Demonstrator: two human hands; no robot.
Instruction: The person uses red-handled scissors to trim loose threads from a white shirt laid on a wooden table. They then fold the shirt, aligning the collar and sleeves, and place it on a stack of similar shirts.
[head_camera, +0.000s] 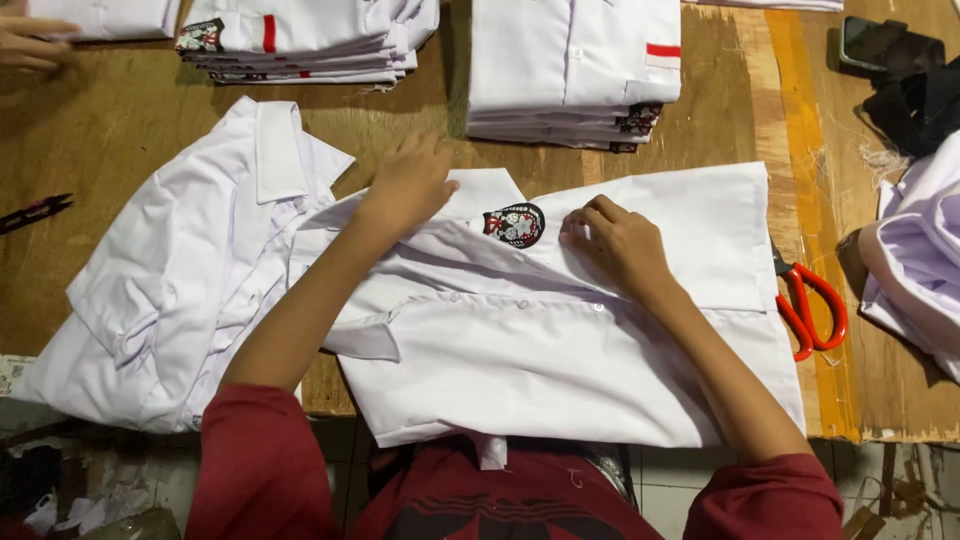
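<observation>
A white shirt (560, 350) lies spread on the wooden table (740, 110) in front of me, with a black, red and white embroidered badge (514, 225) on its sleeve. My left hand (408, 185) presses flat on the shirt's folded sleeve, just left of the badge. Just right of the badge, my right hand (620, 245) pinches the white cloth with its fingertips.
Another white shirt (180, 270) lies crumpled to the left. Folded shirt stacks (300, 40) (575, 70) sit at the back. Red-handled scissors (812, 310) lie to the right, small black snips (35, 212) at far left, a phone (890, 48) and more white cloth (915, 260) at right. Another person's hand (30, 45) shows top left.
</observation>
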